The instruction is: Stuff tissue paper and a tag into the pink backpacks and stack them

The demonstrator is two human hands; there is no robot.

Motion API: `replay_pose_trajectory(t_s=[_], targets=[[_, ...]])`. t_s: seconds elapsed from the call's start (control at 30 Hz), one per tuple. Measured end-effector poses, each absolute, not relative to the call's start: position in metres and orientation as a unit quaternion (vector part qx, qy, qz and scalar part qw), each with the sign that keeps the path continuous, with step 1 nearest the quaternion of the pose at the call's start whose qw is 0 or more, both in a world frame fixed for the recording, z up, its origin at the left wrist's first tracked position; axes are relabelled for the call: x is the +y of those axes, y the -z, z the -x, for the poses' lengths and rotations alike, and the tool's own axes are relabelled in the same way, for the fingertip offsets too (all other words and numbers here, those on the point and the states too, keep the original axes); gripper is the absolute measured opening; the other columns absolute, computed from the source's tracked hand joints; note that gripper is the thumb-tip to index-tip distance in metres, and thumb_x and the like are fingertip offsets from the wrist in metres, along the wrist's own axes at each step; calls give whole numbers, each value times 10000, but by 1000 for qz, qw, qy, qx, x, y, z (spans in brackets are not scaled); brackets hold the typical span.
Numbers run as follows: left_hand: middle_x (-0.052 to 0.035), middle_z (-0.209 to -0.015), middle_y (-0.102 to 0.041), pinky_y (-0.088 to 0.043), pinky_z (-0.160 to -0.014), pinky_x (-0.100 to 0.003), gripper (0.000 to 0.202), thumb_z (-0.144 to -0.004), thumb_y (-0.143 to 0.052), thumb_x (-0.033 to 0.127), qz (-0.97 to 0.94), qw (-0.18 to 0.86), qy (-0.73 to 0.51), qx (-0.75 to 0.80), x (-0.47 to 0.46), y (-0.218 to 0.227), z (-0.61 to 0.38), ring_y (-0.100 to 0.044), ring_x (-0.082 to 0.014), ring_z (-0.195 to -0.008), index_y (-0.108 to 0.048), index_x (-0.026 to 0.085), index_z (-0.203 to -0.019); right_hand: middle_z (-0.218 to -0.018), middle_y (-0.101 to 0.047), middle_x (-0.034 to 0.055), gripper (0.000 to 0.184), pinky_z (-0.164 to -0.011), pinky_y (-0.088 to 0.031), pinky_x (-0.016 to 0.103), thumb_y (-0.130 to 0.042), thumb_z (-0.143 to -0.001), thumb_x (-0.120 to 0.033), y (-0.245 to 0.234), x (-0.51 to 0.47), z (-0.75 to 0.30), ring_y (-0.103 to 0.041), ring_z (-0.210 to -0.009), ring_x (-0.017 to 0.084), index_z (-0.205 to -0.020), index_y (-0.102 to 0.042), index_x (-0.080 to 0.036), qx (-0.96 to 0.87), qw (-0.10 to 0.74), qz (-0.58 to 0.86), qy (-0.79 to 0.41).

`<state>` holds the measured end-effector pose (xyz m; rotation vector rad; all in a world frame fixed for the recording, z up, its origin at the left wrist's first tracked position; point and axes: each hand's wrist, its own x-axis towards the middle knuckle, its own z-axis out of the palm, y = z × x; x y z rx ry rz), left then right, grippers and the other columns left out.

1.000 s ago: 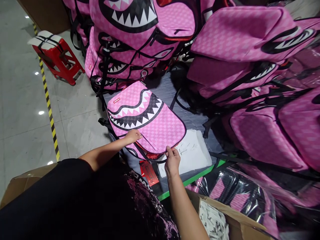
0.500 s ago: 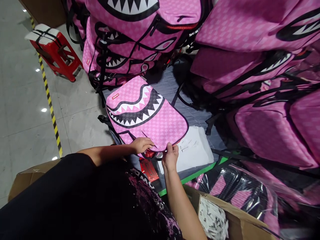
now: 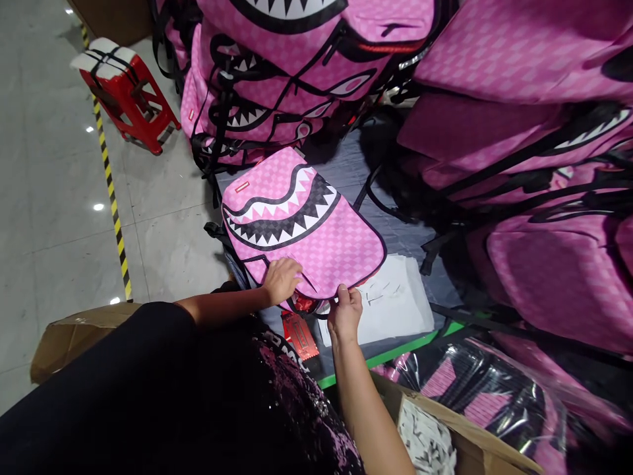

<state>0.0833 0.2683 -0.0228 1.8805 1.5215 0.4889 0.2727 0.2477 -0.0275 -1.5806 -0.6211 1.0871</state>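
A pink checkered backpack [image 3: 306,231] with a black and white shark-mouth print lies flat on the grey table [image 3: 395,231] in front of me. My left hand [image 3: 281,280] rests on its near edge with the fingers curled over the fabric by the red-lined opening. My right hand [image 3: 345,311] pinches the bag's near right rim, fingers closed. A red hang tag [image 3: 299,335] dangles below the bag at the table edge.
Piles of the same pink backpacks [image 3: 494,119] crowd the back and right of the table. A white sheet stack [image 3: 390,303] lies beside the bag. Cardboard boxes [image 3: 469,442] and bagged backpacks [image 3: 475,389] stand near right. A red stool [image 3: 126,95] and yellow-black floor tape [image 3: 113,204] are left.
My left hand slid right along the bag's near edge, toward my right hand. The red-lined opening shows less than before. The camera view shifted slightly.
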Motion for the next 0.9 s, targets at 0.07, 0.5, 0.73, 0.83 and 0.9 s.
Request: replay_pose_trajectory(t_s=[0.07, 0.5, 0.73, 0.83, 0.9], targets=[[-135, -1141, -647, -420, -986, -425, 294, -1000, -450, 311, -690, 298, -186, 632, 261, 27, -63, -550, -268, -1102, -677, 168, -1121, -651, -363, -103, 479, -573, -379, 190, -714, -710, -546, 29, 246, -276, -381, -569, 66, -752, -358, -229, -254, 531, 672, -449], [-179, -1673, -112, -128, -1216, -565, 701, -923, -570, 407, -663, 84, -198, 717, 322, -3, 45, -38, -366, -1548, -349, 160, -1541, -1504, -420, 261, 417, -1091, -200, 713, -465, -936, -325, 11, 232, -225, -351, -1405, 439, -1281, -592, -130, -696, 210, 682, -76], [-204, -1450, -473, -389, -1094, -507, 904, -830, -660, 551, -666, 143, -86, 727, 417, -29, 89, -450, -400, -1346, -289, 178, -1565, -802, -726, 74, 392, -690, -523, 356, -450, -915, -440, 32, 202, -140, -660, -651, 220, -1122, -666, -186, -522, 286, 649, -475], [-210, -1312, -549, -464, -1000, -460, 863, -861, -617, 568, -692, 133, -63, 707, 424, -30, 94, -548, -382, -1215, -311, 145, -1548, -662, -692, 19, 499, -501, -442, 283, -557, -806, -499, 56, 219, -90, -577, -469, 164, -1158, -587, -147, -294, 374, 660, -582], [-217, -1284, -558, -471, -983, -446, 834, -896, -575, 553, -715, 122, -58, 686, 424, -27, 99, -554, -373, -1194, -297, 114, -1548, -623, -676, 0, 564, -431, -350, 234, -634, -713, -531, 69, 236, -65, -526, -425, 130, -1121, -545, -152, -163, 431, 661, -593]])
